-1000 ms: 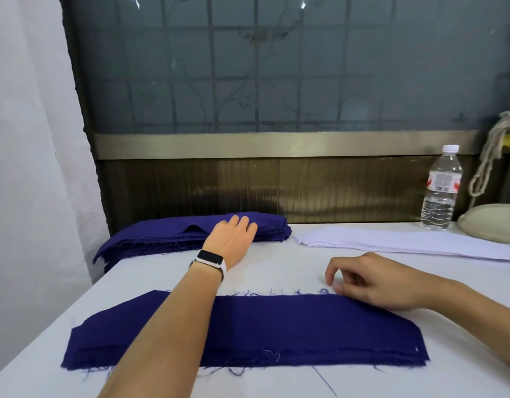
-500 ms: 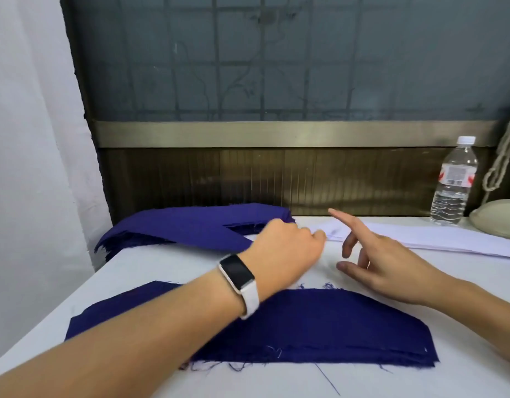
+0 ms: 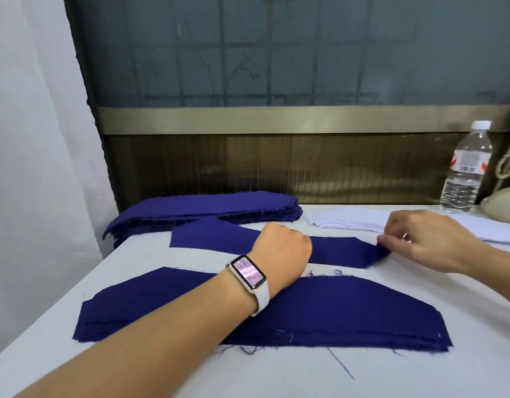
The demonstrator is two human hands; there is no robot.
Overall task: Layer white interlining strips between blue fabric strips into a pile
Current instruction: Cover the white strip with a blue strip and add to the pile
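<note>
Head view, table edges: the white table (image 3: 420,377) runs out of frame at the bottom and right. Its left edge slants beside a pale curtain (image 3: 32,139), and its far edge meets a dark panel (image 3: 276,168).
Open room: bare table shows as a narrow band between the pile and the strip, as a wider band in front of the pile, and to the pile's right under the right forearm.
Pile (image 3: 363,311): blue strips lie flat nearest the person, with frayed threads along both long edges. The left forearm crosses over its left half.
Blue stack (image 3: 208,206): at the far left against the panel, its left end sloping down at the table's edge.
Interlining (image 3: 354,218): a white stack at the far right, just beside the blue stack's right end. The right hand hides part of it.
Strip (image 3: 213,239): one blue strip lies between the blue stack and the pile, its left end flat. I cannot tell whether it touches the blue stack.
Left hand (image 3: 282,248): closed tight on the strip's middle and holding it, fingertips hidden behind the knuckles, with a watch (image 3: 248,272) on the wrist.
Right hand (image 3: 420,239): thumb and fingers pinch narrowly on the strip's right end, which is creased.
Far right: a bottle (image 3: 466,170) stands upright by the panel, near a cream rounded object (image 3: 503,201).
</note>
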